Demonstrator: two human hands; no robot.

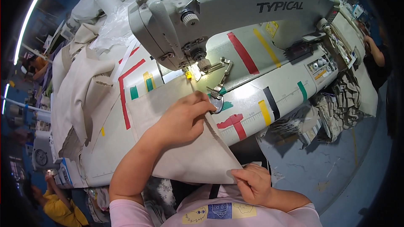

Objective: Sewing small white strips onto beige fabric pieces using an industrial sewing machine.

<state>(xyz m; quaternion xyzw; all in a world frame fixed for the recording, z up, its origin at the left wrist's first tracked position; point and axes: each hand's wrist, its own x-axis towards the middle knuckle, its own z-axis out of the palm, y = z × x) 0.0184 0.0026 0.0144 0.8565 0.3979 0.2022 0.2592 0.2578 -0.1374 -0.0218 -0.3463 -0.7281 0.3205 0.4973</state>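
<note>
The table [105, 143] is pale, marked with red, yellow, green and black tape strips; a grey industrial sewing machine [219, 4] stands across its far side; a heap of beige fabric [80, 96] lies at its left. A beige fabric panel [185, 151] runs from the presser foot [216, 90] to the near table edge. The left hand [185, 120] lies on the panel, fingers narrow, pressing its folded edge just beside the foot; the right hand [252, 183] pinches the panel's near corner, fingers closed on the cloth.
</note>
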